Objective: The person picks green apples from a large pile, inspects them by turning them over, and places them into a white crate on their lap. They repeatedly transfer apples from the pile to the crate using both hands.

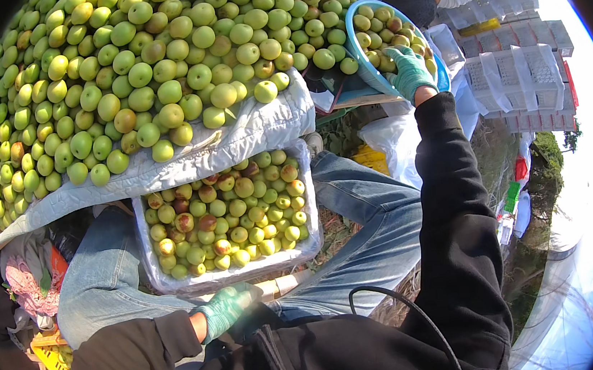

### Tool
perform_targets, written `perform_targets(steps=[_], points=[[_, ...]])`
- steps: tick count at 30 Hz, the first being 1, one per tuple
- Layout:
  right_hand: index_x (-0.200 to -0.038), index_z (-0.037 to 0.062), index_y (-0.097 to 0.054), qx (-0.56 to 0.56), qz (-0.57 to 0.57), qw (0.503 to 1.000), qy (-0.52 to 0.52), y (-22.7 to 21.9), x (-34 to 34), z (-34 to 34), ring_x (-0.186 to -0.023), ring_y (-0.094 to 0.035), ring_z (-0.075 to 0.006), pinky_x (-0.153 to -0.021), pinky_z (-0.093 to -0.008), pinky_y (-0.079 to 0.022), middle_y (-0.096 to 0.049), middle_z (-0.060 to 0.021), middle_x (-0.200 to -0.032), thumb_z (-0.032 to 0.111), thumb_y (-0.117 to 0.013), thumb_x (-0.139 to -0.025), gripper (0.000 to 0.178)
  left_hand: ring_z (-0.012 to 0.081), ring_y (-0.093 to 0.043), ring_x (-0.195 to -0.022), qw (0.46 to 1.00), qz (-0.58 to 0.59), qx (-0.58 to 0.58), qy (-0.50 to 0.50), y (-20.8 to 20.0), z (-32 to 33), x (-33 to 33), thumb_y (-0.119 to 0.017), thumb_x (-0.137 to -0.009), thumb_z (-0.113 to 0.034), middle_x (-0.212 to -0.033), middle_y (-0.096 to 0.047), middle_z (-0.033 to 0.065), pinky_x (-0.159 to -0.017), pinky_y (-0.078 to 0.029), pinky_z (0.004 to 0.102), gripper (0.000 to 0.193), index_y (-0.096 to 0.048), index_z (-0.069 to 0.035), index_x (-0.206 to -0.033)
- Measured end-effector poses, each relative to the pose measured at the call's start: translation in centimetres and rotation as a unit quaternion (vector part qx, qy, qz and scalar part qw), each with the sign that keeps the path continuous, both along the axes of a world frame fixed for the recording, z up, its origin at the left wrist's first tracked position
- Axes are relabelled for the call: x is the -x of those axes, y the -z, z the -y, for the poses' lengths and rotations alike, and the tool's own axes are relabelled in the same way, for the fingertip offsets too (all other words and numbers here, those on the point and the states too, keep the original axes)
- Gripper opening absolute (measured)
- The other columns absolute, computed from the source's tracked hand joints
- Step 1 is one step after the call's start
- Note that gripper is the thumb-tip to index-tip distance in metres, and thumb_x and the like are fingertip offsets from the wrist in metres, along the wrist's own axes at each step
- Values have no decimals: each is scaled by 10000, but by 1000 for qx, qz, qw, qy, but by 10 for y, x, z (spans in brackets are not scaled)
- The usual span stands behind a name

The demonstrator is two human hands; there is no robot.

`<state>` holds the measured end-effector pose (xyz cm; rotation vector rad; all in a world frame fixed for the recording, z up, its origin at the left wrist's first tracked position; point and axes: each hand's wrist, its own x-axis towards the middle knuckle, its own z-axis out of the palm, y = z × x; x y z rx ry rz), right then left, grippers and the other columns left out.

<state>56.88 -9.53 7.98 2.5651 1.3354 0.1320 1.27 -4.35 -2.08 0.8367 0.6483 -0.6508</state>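
Left hand [226, 309], gloved, curled on near rim of white crate [147, 265] of jujubes. Right hand [407, 71] clamps blue basin [363, 62] rim, far-right of crate, beside fruit pile [147, 70].

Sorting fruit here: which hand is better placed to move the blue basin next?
Right. The right hand already grips the blue basin by its rim; the left hand rests low by the white crate.
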Motion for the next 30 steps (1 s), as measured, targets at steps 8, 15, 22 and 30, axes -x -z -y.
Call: perform_targets(steps=[8, 15, 22, 30], points=[[-1212, 148, -581, -8, 42, 999, 6, -1, -9, -11, -1095, -565, -354, -928, -420, -468, -520, -175, -1246, 374, -725, -733, 549, 116, -543, -832, 997, -73, 13, -4, -15, -5, -10, -528, -934, -349, -908, -609, 4, -765, -450, 269, 314, -611, -70, -1052], [-1105, 75, -525, -482, -314, 816, 61, 0, 94, -13, -673, -610, -137, -560, -213, -499, -610, -68, -884, 215, -675, -874, 309, 134, -559, -897, 999, -32, 26, 8, -13, -12, -13, -490, -952, -260, -1012, -612, 36, -805, -460, 286, 291, -590, -48, -1125], [-1252, 64, -382, -342, -821, 450, 77, 42, 323, 4, -934, -579, -168, -853, -295, -480, -561, -105, -1042, 192, -584, -926, 405, 275, -574, -1114, 890, 40, 257, -374, -6, -35, -50, -504, -961, -366, -1200, -560, 86, -930, -510, 465, 460, -444, -121, -1346], [-1232, 27, -525, -274, -707, 638, 133, 90, 327, 45, -1043, -539, -145, -901, -276, -469, -548, -66, -1137, 68, -725, -797, 480, 174, -619, -755, 930, -132, 195, -284, 2, -18, -23, -528, -956, -306, -910, -591, 60, -592, -548, 288, 299, -568, -33, -1072]])
